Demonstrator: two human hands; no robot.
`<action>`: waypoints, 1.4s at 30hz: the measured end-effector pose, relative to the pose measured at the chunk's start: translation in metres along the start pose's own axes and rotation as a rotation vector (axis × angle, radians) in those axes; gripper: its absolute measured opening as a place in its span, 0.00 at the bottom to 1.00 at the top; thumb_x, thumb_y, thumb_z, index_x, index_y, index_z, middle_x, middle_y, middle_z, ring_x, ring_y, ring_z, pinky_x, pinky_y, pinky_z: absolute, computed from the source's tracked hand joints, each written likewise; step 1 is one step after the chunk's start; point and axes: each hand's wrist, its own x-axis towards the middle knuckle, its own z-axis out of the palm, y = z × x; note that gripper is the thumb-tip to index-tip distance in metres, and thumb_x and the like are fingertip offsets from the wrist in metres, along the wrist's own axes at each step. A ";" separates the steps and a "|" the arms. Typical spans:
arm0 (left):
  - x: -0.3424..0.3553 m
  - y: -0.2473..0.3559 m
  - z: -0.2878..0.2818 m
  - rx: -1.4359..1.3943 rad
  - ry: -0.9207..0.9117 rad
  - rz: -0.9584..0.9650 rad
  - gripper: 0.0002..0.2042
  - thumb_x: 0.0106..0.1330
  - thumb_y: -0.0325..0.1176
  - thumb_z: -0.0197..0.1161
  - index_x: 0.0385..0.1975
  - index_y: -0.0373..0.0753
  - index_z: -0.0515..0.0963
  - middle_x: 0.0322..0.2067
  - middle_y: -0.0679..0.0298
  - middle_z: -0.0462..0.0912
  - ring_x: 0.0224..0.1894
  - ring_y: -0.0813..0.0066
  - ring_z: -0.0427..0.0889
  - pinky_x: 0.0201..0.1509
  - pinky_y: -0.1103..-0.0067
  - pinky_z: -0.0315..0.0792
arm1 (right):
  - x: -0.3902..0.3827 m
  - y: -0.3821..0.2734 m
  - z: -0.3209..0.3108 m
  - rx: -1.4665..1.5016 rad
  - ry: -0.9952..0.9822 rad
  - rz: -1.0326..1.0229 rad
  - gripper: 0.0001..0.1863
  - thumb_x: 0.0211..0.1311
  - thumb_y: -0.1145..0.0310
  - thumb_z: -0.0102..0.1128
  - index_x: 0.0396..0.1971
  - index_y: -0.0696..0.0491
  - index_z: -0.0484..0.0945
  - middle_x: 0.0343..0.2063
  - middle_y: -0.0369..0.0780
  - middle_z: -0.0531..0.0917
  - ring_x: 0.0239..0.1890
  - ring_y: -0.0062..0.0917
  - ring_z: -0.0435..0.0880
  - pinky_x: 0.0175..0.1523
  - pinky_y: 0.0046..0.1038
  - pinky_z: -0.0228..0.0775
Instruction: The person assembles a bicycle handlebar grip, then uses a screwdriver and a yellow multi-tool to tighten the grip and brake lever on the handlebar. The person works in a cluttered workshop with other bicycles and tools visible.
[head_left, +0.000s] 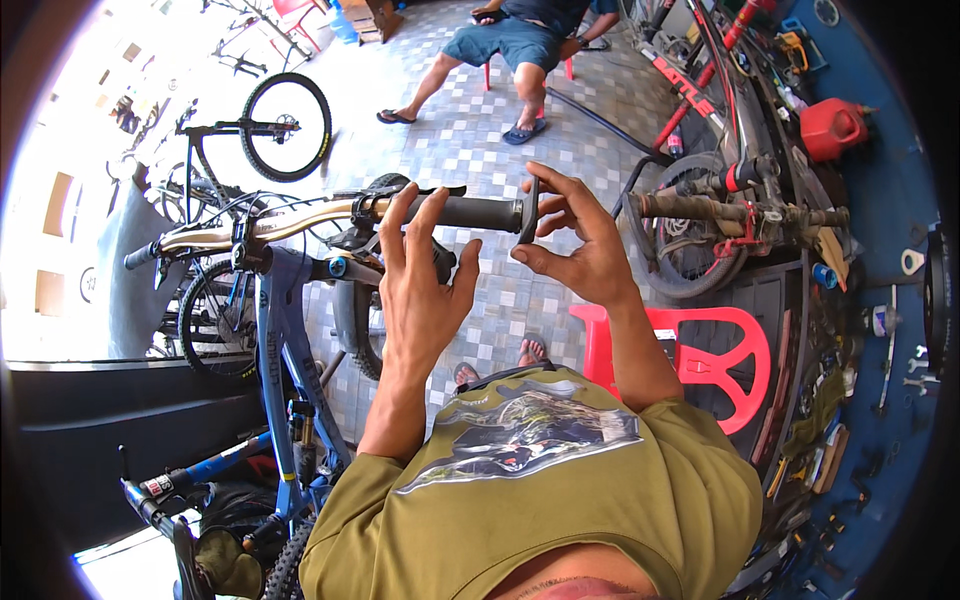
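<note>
A blue bicycle (pixel 285 330) stands to my left, its bronze handlebar (pixel 310 218) reaching across in front of me. My left hand (pixel 422 280) is at the bar beside the black rubber grip (pixel 485 212), near a brake lever (pixel 440 191). Its fingers are spread, with the thumb apart and below the grip. At the grip's outer end, my right hand (pixel 585 240) pinches a narrow, slightly curved black piece (pixel 531 208) between thumb and fingers. That piece stands across the grip's end; its exact kind cannot be made out.
A red plastic chair (pixel 755 370) is close on my right. Beyond it are a dirty bicycle fork (pixel 690 208) and a red fuel can (pixel 835 128). Tools hang on the blue wall (pixel 885 330). Ahead, a person in shorts (pixel 510 45) sits; more bicycles (pixel 285 128) stand left.
</note>
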 end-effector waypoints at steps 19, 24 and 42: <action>-0.013 0.014 -0.014 -0.193 -0.109 0.047 0.35 0.51 0.33 0.81 0.62 0.42 0.75 0.65 0.53 0.71 0.59 0.56 0.79 0.47 0.71 0.81 | -0.003 0.002 0.000 -0.009 -0.029 -0.041 0.51 0.44 0.67 0.86 0.72 0.47 0.69 0.54 0.39 0.80 0.44 0.21 0.83 0.43 0.24 0.78; -0.020 0.029 0.004 -0.058 -0.109 0.063 0.35 0.52 0.34 0.79 0.63 0.43 0.73 0.65 0.53 0.72 0.53 0.55 0.84 0.43 0.70 0.83 | -0.023 0.000 0.004 0.009 -0.044 -0.053 0.52 0.42 0.67 0.86 0.72 0.50 0.68 0.54 0.38 0.80 0.43 0.19 0.81 0.43 0.22 0.78; -0.131 0.031 -0.041 -0.079 0.068 0.285 0.18 0.60 0.30 0.69 0.51 0.38 0.81 0.59 0.48 0.79 0.50 0.46 0.86 0.49 0.64 0.83 | -0.191 -0.086 0.064 -0.212 0.088 0.012 0.56 0.58 0.69 0.73 0.80 0.47 0.44 0.61 0.48 0.74 0.44 0.29 0.83 0.46 0.30 0.78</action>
